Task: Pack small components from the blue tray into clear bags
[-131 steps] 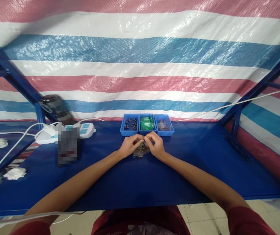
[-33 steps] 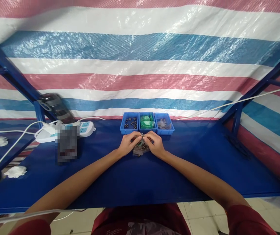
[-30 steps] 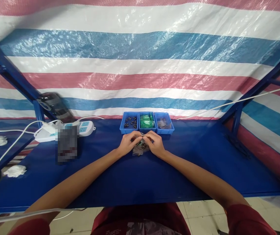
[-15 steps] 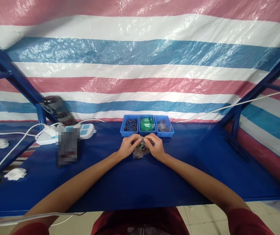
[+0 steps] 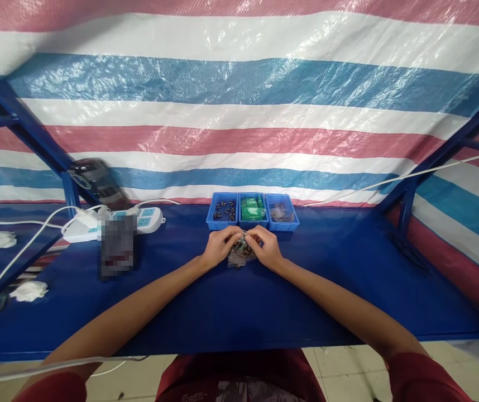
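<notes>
A small clear plastic bag (image 5: 239,258) with small green, dark and metallic-looking parts inside lies between my hands, just in front of the blue bins. My left hand (image 5: 219,245) pinches its upper edge from the left, thumb against fingers. On the right, my right hand (image 5: 268,247) grips the same edge in a like pinch. The fingertips of both hands nearly meet, and they partly hide the top of the bag. Its lower end rests on or just over the blue table (image 5: 223,312).
Behind my hands stand a left bin (image 5: 209,224) with small dark parts, a middle bin (image 5: 253,223) with green packets and a right bin (image 5: 282,226) with clear bags. Leftward are a power strip (image 5: 156,219), a blurred dark object (image 5: 117,245) and crumpled tissue (image 5: 29,291).
The view has tilted slightly, so everything sits a little higher. Both hands keep hold of the bag's upper edge; their fingers have shifted only slightly.
</notes>
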Demonstrator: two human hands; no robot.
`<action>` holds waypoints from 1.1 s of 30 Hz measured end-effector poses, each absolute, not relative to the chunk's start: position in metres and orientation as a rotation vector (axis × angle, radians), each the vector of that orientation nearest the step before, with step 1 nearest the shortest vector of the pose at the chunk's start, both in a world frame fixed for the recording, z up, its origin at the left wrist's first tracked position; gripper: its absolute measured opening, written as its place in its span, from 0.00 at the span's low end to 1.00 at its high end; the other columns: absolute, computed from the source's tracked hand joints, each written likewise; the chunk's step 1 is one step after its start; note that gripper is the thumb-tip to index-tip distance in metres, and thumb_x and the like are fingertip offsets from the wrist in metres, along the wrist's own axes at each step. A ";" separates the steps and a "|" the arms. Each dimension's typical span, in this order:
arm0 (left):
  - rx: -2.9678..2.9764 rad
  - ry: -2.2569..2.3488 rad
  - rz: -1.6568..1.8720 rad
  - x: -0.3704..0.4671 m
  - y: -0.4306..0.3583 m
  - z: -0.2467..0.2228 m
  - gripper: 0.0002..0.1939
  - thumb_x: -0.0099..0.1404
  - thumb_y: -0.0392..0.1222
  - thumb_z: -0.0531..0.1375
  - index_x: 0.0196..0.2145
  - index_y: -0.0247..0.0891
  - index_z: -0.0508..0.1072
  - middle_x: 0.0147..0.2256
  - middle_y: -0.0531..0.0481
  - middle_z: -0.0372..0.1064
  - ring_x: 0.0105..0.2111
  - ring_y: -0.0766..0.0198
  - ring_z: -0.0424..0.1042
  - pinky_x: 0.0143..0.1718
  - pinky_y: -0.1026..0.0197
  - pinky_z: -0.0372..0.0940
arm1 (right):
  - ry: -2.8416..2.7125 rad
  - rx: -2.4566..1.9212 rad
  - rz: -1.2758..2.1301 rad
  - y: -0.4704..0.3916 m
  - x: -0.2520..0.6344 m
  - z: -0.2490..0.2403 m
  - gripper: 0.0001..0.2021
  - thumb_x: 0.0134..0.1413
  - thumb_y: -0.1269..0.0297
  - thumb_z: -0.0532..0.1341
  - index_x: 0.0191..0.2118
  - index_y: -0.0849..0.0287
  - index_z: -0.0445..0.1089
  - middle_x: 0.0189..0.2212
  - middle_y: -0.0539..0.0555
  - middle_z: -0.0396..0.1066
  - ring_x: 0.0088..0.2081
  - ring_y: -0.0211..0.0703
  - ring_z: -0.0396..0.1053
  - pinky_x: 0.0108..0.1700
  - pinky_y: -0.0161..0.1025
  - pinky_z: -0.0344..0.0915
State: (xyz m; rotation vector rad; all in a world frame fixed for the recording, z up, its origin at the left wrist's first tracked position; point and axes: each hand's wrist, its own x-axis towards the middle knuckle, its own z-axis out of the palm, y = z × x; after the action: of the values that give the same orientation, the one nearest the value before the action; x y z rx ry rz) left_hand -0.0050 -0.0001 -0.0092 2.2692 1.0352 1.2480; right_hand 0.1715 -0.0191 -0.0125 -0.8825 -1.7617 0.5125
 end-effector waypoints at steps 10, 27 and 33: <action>2.222 1.000 1.236 -0.005 0.000 -0.008 0.12 0.65 0.46 0.55 0.40 0.36 0.72 0.35 0.48 0.75 0.31 0.66 0.74 0.35 0.66 0.68 | -1.741 -0.936 0.555 -0.018 0.170 -0.013 0.13 0.60 0.57 0.52 0.32 0.59 0.68 0.25 0.51 0.66 0.26 0.38 0.63 0.29 0.35 0.60; 2.156 1.012 1.297 -0.006 -0.002 -0.006 0.13 0.65 0.45 0.56 0.46 0.38 0.68 0.37 0.49 0.71 0.25 0.70 0.70 0.29 0.68 0.66 | -1.562 -0.913 0.789 -0.016 0.171 -0.012 0.13 0.57 0.55 0.57 0.28 0.59 0.67 0.18 0.47 0.63 0.19 0.35 0.60 0.24 0.33 0.59; 2.088 0.973 1.334 -0.006 -0.001 -0.006 0.13 0.67 0.44 0.54 0.47 0.38 0.65 0.35 0.51 0.68 0.18 0.76 0.60 0.21 0.71 0.59 | -0.833 -0.858 1.072 0.009 0.184 0.007 0.12 0.50 0.55 0.61 0.28 0.58 0.63 0.17 0.44 0.61 0.15 0.31 0.58 0.16 0.31 0.55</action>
State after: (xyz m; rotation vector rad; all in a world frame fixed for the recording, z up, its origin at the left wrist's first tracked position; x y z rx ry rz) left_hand -0.0059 -0.0011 -0.0060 2.0877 0.9733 1.3342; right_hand 0.1841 0.0091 0.0074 -0.8575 -0.8331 1.0719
